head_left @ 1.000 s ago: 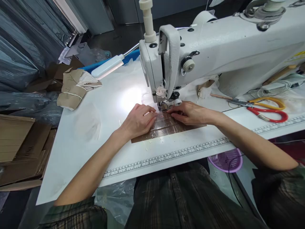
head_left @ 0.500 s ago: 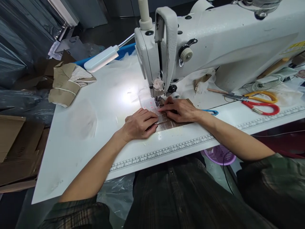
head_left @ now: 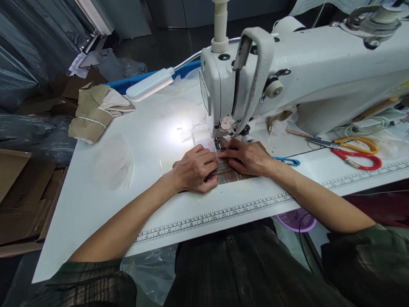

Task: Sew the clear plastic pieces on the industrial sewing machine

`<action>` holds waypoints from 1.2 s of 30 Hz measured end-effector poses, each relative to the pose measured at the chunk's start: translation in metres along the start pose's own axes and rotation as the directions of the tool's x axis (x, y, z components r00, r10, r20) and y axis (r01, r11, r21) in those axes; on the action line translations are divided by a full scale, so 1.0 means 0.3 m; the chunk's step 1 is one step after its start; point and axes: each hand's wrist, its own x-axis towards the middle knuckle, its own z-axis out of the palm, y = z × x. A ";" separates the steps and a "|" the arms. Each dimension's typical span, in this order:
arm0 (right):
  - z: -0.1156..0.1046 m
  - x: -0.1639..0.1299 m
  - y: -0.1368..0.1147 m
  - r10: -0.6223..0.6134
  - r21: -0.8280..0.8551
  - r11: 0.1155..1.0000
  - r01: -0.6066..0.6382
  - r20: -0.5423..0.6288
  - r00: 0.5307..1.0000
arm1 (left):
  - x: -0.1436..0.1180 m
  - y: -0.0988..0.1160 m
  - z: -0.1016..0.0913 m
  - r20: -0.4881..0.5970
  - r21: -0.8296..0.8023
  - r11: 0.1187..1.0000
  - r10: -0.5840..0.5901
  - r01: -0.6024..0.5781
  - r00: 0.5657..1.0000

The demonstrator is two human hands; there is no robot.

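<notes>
A brown piece of fabric [head_left: 238, 177] with a thin mesh-like look lies under both hands at the sewing machine [head_left: 220, 94]. My left hand [head_left: 198, 169] is closed on its left part, fingers curled and thumb towards me. Close beside the presser foot [head_left: 220, 143], my right hand [head_left: 247, 158] pinches the fabric, with its fingertips nearly meeting the left hand's. Part of the fabric is hidden below the palms. A whitish translucent sheet [head_left: 204, 140] with pink marks shows just left of the foot.
Red-handled scissors [head_left: 358, 159], yellow-handled scissors [head_left: 359, 143] and a blue tool [head_left: 289, 161] lie to the right. A lamp [head_left: 150, 85] lights the table [head_left: 153, 140]. A tied brown bundle [head_left: 92, 115] sits at the left. Along the front edge runs a printed ruler [head_left: 204, 221].
My view has shifted, so machine and hands appear further right and lower. My left hand has gone from lying flatter to curling round the fabric, which now bunches up there.
</notes>
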 end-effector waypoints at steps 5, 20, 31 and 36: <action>0.000 0.015 -0.012 0.042 -0.070 0.997 -0.038 0.064 0.997 | -0.010 -0.005 0.002 0.016 -0.004 1.000 -0.008 0.008 1.000; 0.006 -0.002 -0.023 0.021 -0.078 0.997 -0.019 0.024 1.000 | -0.009 -0.010 -0.004 0.062 0.063 0.994 -0.098 0.094 0.993; 0.000 0.007 -0.035 0.044 -0.023 0.999 -0.043 0.049 0.998 | -0.005 -0.045 -0.002 0.064 0.083 0.988 -0.133 0.127 0.989; -0.036 -0.002 -0.027 0.089 0.153 0.984 -0.089 0.005 0.996 | 0.000 -0.057 -0.001 0.084 0.091 0.986 -0.148 0.140 0.986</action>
